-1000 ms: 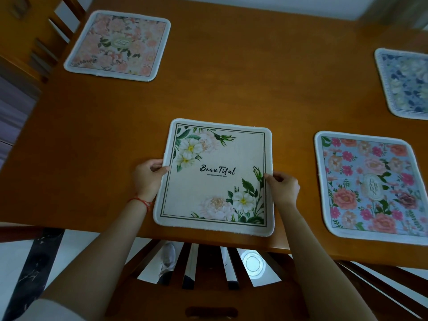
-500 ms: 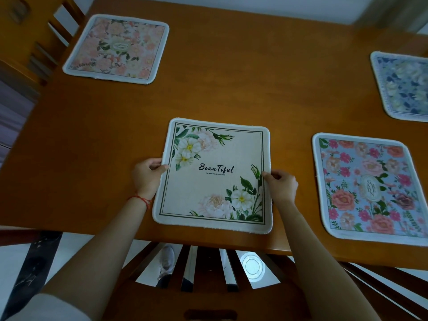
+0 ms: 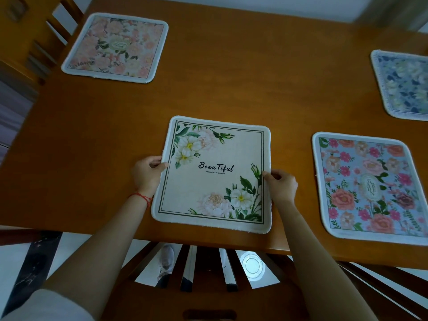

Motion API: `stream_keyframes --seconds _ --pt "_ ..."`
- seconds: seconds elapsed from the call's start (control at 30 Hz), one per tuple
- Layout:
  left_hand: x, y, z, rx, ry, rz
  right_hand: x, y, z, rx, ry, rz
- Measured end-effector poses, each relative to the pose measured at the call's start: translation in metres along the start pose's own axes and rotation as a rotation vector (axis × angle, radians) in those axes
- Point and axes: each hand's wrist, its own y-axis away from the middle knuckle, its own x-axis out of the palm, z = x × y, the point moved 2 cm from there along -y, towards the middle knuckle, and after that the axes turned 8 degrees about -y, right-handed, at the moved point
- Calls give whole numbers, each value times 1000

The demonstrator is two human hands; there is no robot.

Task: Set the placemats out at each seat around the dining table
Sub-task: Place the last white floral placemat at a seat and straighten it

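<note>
Fingers pinch cream placemat, text upright

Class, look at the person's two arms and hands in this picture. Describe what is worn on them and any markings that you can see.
Both forearms are bare, with no gloves or rings visible. The left hand has a thin red string bracelet round its wrist, and a pale sleeve shows at the upper left arm. The right hand and its wrist wear nothing visible; no right sleeve is in view.

A wooden chair back stands below the gripped spot; another chair is far up-left.
</note>
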Motion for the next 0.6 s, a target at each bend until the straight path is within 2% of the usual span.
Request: stream_keyframes --seconds 0.6 --pt "-5 12 -5 24 -42 25 -5 7 3 -34 58 15"
